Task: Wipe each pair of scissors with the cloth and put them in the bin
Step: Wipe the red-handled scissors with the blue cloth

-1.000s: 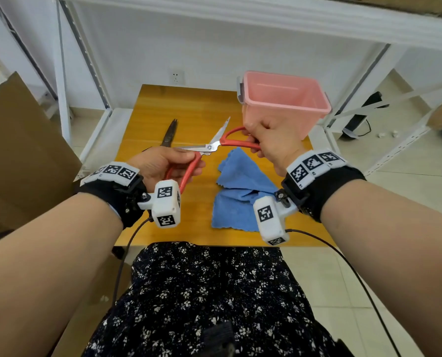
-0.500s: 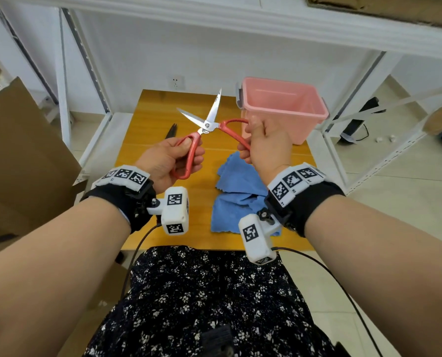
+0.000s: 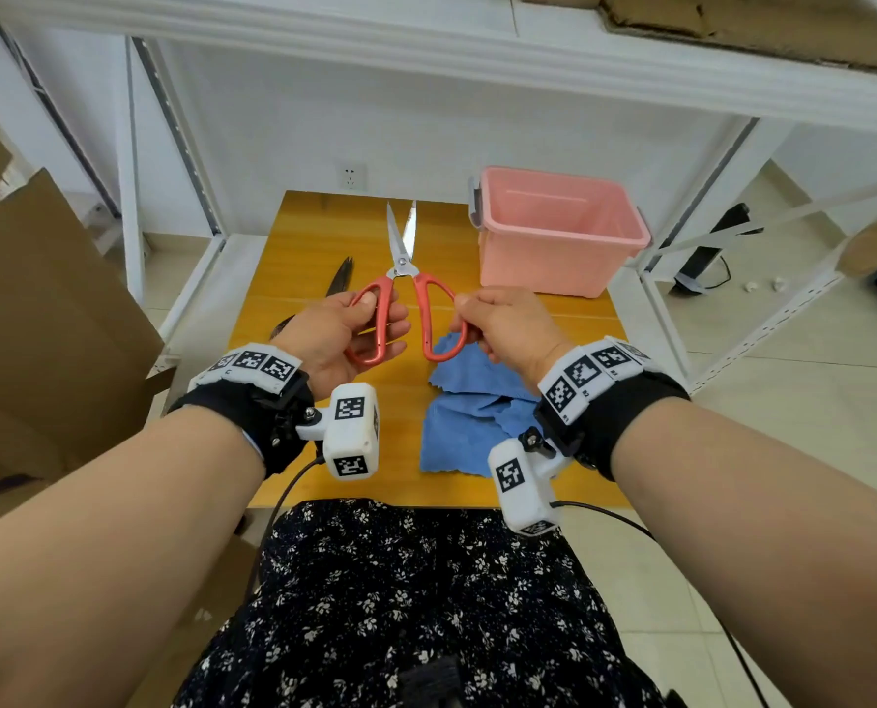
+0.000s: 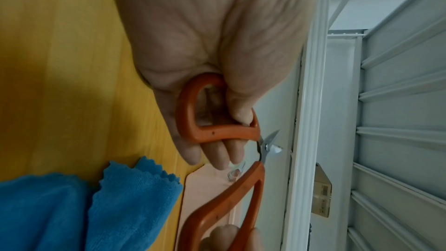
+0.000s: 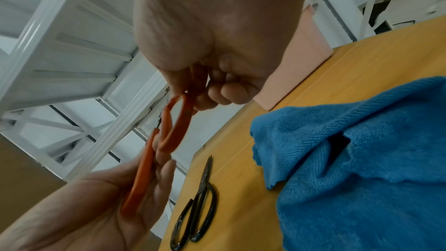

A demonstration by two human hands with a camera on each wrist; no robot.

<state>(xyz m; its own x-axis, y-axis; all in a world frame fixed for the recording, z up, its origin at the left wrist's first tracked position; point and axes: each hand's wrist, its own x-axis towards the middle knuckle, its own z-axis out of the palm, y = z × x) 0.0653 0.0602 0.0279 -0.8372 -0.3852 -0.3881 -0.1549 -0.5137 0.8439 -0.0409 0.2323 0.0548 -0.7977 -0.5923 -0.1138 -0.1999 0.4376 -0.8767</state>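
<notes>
I hold red-handled scissors (image 3: 404, 268) above the wooden table (image 3: 314, 247), blades pointing away and nearly closed. My left hand (image 3: 347, 332) grips the left loop (image 4: 205, 114), my right hand (image 3: 503, 324) pinches the right loop (image 5: 178, 121). A crumpled blue cloth (image 3: 469, 416) lies on the table under my right wrist. Black scissors (image 5: 196, 207) lie flat on the table at the left, partly hidden behind my left hand in the head view. The pink bin (image 3: 554, 229) stands at the table's far right.
White metal shelving (image 3: 181, 145) frames the table on both sides, with a shelf overhead. Brown cardboard (image 3: 43, 324) leans at the left. A wall socket (image 3: 352, 176) sits behind the table.
The red scissors turned from lying sideways to pointing away from me, and the blades swung from wide apart to nearly closed. Both hands dropped lower and closer to me.
</notes>
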